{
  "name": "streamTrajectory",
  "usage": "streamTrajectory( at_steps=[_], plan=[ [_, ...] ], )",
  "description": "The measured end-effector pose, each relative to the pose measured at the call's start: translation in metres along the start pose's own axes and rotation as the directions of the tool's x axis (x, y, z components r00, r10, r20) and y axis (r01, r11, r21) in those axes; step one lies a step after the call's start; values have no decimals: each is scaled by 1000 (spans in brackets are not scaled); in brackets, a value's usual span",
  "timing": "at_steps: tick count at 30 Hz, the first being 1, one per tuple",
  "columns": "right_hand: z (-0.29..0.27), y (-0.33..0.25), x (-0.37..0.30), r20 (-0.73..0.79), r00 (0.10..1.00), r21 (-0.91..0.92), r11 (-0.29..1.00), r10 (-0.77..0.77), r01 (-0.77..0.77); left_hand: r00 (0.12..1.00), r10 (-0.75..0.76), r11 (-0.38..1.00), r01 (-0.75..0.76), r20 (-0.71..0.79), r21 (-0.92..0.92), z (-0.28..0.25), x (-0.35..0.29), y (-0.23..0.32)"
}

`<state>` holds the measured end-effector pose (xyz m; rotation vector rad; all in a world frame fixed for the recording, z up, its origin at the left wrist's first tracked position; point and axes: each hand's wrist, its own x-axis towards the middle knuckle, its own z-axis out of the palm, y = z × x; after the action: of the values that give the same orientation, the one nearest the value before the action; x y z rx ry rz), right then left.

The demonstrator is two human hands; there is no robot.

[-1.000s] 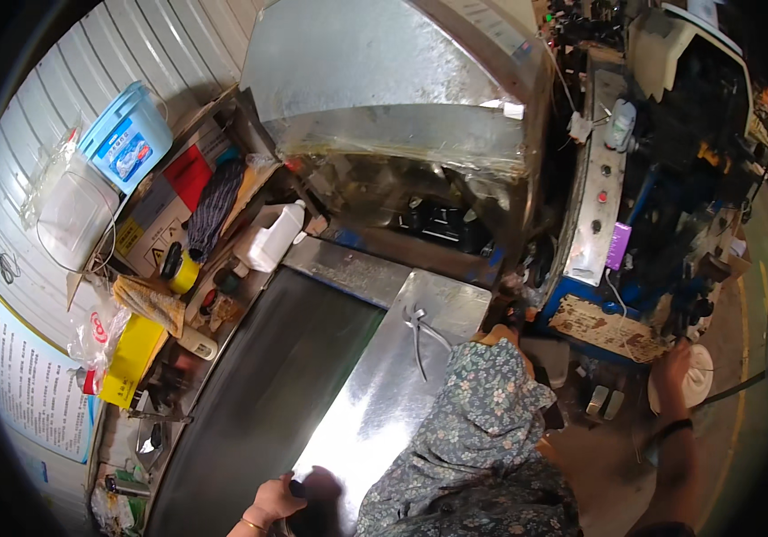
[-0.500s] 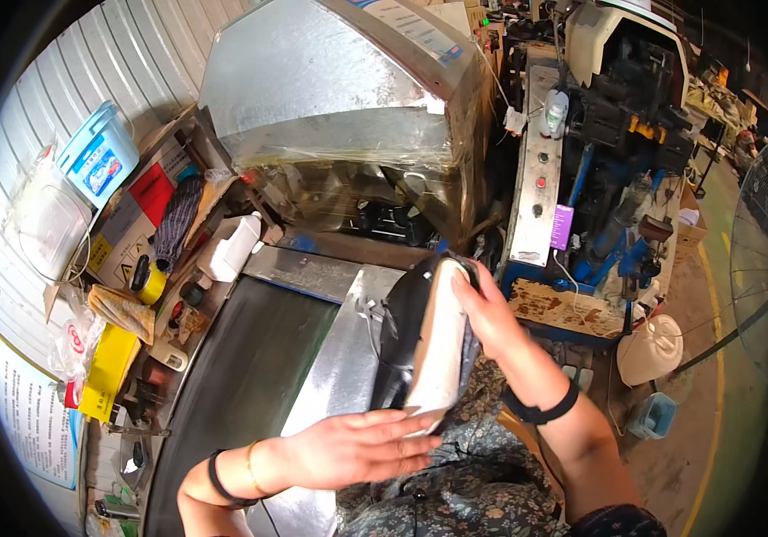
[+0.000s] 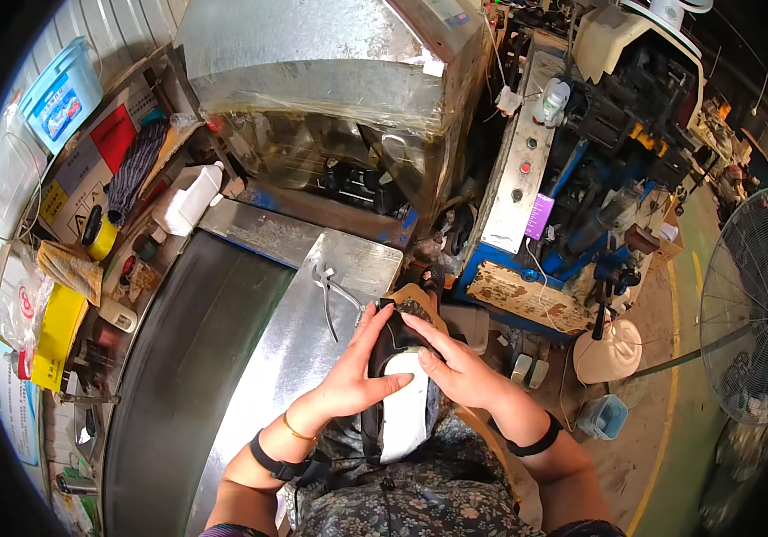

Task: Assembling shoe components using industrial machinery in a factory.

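Observation:
A black shoe upper point(image 3: 371, 438) with a pale, sole-shaped bottom point(image 3: 405, 407) facing up lies close to my body, over the floral apron. My left hand point(image 3: 357, 371) grips its left side, fingers reaching toward the far end and thumb lying over the pale bottom. From the right, my right hand point(image 3: 460, 367) clasps the other side, thumb on the pale surface and fingers by the far end. Part of the black material is hidden under my palms. Beside my left hand, pliers point(image 3: 330, 288) with curved handles lie on the metal tabletop point(image 3: 268, 385).
A dark conveyor belt point(image 3: 196, 358) runs along the left, leading to a metal-hooded machine point(image 3: 312, 89). Left of it, a shelf holds a white jug point(image 3: 189, 199) and yellow tape point(image 3: 100, 234). A blue machine point(image 3: 527, 295), white drum point(image 3: 610, 351) and large fan point(image 3: 760, 309) stand right.
The shoe upper has come down and nearer my body, turned more upright in view. My left hand has moved from its near end to its far left side. The pliers now show fully.

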<state>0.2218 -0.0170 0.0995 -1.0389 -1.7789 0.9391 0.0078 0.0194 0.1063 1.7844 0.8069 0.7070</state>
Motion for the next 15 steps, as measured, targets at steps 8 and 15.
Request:
streamTrajectory(
  at_steps=[8, 15],
  plan=[
    [11, -11, -2, -88, 989, 30, 993, 115, -113, 963, 68, 965, 4, -262, 262, 33, -5, 4],
    [24, -16, -12, -242, 970, -175, 985, -32, -11, 953, 154, 939, -58, -262, 339, 37, -7, 8]
  ],
)
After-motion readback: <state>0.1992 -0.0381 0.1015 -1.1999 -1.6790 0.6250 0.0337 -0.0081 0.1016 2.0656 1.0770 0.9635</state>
